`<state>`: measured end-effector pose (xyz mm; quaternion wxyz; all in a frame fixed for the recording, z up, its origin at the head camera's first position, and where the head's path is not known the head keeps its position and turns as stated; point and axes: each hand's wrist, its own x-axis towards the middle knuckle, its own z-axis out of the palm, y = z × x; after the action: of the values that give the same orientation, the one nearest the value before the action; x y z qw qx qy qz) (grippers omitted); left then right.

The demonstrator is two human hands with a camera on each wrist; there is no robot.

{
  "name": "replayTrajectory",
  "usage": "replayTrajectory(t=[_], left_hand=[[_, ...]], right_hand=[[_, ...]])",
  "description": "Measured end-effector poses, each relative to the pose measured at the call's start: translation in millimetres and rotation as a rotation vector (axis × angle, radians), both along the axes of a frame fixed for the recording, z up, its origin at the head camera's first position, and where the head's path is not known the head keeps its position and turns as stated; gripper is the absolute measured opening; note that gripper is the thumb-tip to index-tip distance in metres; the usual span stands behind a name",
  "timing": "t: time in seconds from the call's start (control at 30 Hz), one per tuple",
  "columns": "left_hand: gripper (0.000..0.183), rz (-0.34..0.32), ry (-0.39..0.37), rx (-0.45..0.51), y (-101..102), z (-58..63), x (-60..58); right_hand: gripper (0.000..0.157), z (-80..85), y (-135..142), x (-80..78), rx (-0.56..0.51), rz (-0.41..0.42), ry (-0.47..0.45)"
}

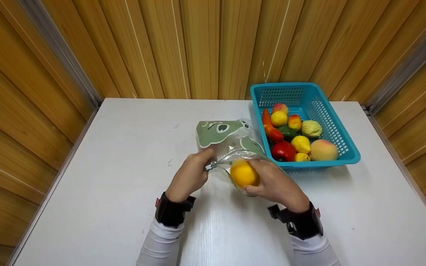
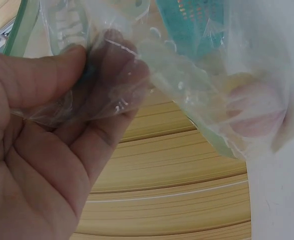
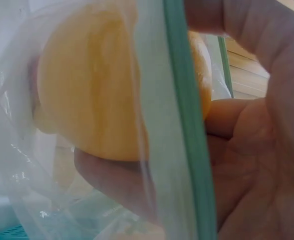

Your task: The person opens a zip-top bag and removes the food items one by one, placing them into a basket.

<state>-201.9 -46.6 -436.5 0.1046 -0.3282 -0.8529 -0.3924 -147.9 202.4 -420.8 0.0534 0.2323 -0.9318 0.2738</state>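
A clear zip bag (image 1: 213, 135) with green printed shapes lies in the middle of the white table, its mouth towards me. My left hand (image 1: 193, 171) pinches the bag's edge beside a small zip slider (image 1: 210, 167). In the right wrist view, an orange (image 3: 91, 90) is mostly behind the bag's clear film, with the green zip strip (image 3: 184, 120) crossing in front of it. My right hand (image 1: 274, 181) grips that orange in the bag's mouth. Through the film in the left wrist view a pinkish-yellow shape (image 2: 257, 107) shows; its kind is blurred.
At the right, close against the bag, stands a blue plastic basket (image 1: 340, 129). It holds several fruits and vegetables, among them a red tomato-like piece (image 1: 283, 151), a peach (image 1: 324, 150) and a yellow lemon (image 1: 301, 144). Wood-patterned panels (image 1: 198, 48) wall the table's back and sides.
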Motion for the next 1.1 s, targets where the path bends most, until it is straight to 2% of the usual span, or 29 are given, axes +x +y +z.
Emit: replayTrajectory(t=[0.27, 0.83, 1.1], left_hand=[[0.033, -0.001, 0.0, 0.002, 0, 1.6, 1.3], [0.034, 0.002, -0.007, -0.02, 1, 2.4, 2.0], [0.035, -0.001, -0.006, -0.029, 1, 1.7, 1.6]], right_hand=[[0.063, 2.6, 3, 3.0, 0.004, 0.052, 0.007], [0.065, 15.8, 13, 8.9, -0.012, 0.128, -0.098], [0.069, 24.7, 19, 15.0, -0.012, 0.126, -0.138]])
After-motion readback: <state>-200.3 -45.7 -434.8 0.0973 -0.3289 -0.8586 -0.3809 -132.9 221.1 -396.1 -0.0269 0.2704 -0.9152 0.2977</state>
